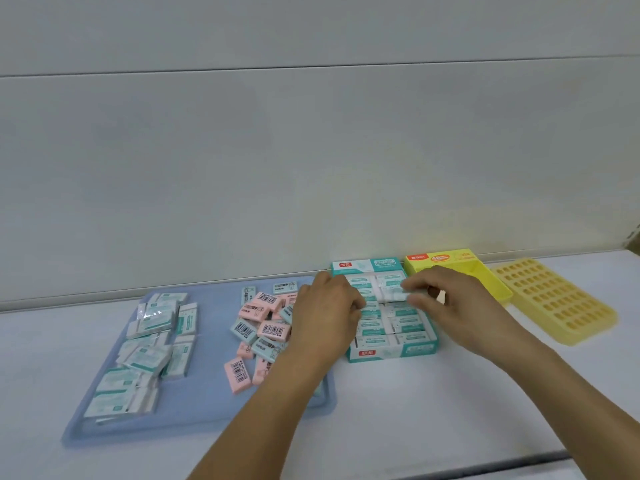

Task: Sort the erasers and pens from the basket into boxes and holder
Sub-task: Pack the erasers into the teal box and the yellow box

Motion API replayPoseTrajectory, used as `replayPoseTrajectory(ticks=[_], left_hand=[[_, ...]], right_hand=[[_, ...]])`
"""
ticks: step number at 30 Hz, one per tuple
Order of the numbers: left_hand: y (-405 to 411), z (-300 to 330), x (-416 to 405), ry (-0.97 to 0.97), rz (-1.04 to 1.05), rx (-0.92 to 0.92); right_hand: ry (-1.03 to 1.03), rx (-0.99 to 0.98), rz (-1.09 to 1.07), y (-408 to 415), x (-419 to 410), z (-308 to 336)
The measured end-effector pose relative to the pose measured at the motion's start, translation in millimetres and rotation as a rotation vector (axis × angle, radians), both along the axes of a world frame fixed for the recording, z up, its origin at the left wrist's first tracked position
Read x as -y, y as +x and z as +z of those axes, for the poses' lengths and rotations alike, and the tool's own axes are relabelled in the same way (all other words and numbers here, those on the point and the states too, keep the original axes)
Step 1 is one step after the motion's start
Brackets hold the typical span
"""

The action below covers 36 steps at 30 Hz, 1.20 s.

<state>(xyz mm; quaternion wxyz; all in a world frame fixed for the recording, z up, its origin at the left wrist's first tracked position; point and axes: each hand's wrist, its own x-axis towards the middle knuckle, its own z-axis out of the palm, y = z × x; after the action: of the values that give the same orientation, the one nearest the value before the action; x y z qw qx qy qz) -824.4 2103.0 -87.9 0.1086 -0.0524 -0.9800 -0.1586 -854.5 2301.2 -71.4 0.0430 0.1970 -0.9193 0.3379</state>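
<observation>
We see a white tabletop (pixel 398 410) set against a pale grey wall, with both bare hands reaching over an open teal-and-white cardboard box (pixel 391 351) that stands near the wall. The box is packed with rows of white erasers in teal-printed sleeves. The right hand (pixel 446 303) pinches one such white, teal-sleeved eraser (pixel 393 295) between thumb and fingertips, holding it just above the upper rows of the box. The left hand (pixel 329 306) rests at the box's left edge with its fingers curled toward the packed rows; we cannot tell whether it grasps anything, since the fingertips are hidden behind the knuckles.

To the left lies a flat pale-blue plastic tray (pixel 207 407) (the task calls it a basket). On its left part sits a loose heap of white erasers with teal sleeves (pixel 149 344), some overlapping. On its right part, partly behind the left forearm, lies a jumble of pink and light-teal erasers showing barcodes (pixel 258 329).

Just right of the teal box stands an open yellow cardboard box (pixel 485 282) with an orange label on its raised back flap, touching the teal box's side. Further right lies a yellow plastic holder pierced with rows of small holes (pixel 557 299), near the yellow box. No pens are visible to us.
</observation>
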Motion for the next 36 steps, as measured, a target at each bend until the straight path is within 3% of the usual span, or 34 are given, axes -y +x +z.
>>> replayPoseTrajectory(ticks=[4, 11, 15, 17, 22, 26, 28, 31, 33, 36], left_hand=[[3, -6, -2, 0.052, 0.029, -0.026], [2, -11, 0, 0.09, 0.031, -0.041], [4, -3, 1, 0.096, 0.002, -0.013], [14, 3, 6, 0.177, -0.007, -0.084], [63, 12, 49, 0.448, 0.042, -0.297], [103, 13, 113, 0.418, 0.233, -0.332], [118, 11, 148, 0.351, 0.392, -0.293], [130, 9, 183, 0.195, 0.612, -0.059], [132, 6, 189, 0.119, 0.651, 0.075], [129, 3, 190, 0.116, 0.646, 0.125]], right_hand=[[0.386, -0.165, 0.048, -2, 1, -6], [0.365, -0.207, 0.069, -9, 10, -14], [0.476, -0.212, 0.057, -8, 13, -13], [0.419, -0.247, 0.062, -4, 19, -10], [0.026, -0.303, 0.221, 17, 64, 4], [-0.004, -0.219, 0.453, 34, 128, 10], [0.06, -0.19, 0.551, 40, 164, 10], [0.28, -0.144, 0.639, 46, 213, 9], [0.412, -0.139, 0.684, 50, 235, 8], [0.506, -0.091, 0.755, 56, 256, 3]])
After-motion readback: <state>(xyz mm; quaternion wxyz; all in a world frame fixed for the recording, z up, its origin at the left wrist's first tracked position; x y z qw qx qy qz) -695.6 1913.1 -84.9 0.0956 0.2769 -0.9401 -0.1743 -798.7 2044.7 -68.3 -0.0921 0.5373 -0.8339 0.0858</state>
